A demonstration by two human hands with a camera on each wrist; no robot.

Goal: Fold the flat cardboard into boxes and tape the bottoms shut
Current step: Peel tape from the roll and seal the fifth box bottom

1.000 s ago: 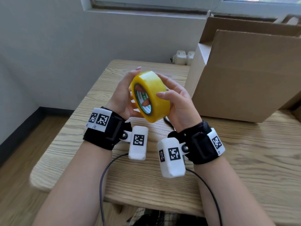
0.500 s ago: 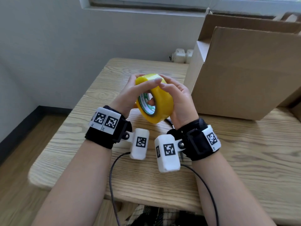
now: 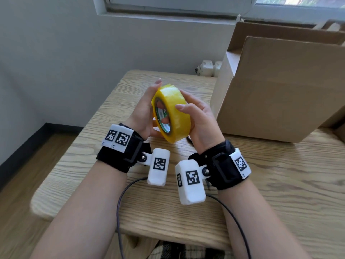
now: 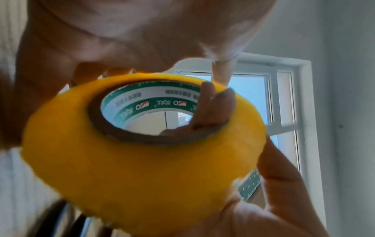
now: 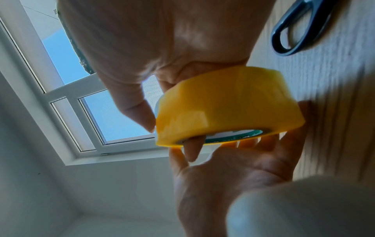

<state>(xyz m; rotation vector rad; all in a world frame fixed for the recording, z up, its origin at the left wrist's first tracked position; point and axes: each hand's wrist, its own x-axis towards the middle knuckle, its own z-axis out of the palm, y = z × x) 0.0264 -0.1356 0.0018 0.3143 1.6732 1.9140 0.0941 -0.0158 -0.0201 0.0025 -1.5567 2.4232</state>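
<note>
Both hands hold a yellow tape roll [image 3: 172, 113] up above the wooden table [image 3: 280, 193], its open core tilted toward the left. Left hand [image 3: 144, 116] cups the roll's left face with fingers reaching up along it, while the right hand [image 3: 200, 124] grasps the band, thumb laid across the top and what seem to be fingertips [image 4: 215, 109] poking through the core. Right of the hands, a folded cardboard box [image 3: 276, 90] stands on the table. Dark scissor handles [image 5: 296, 32] lie near the right wrist.
</note>
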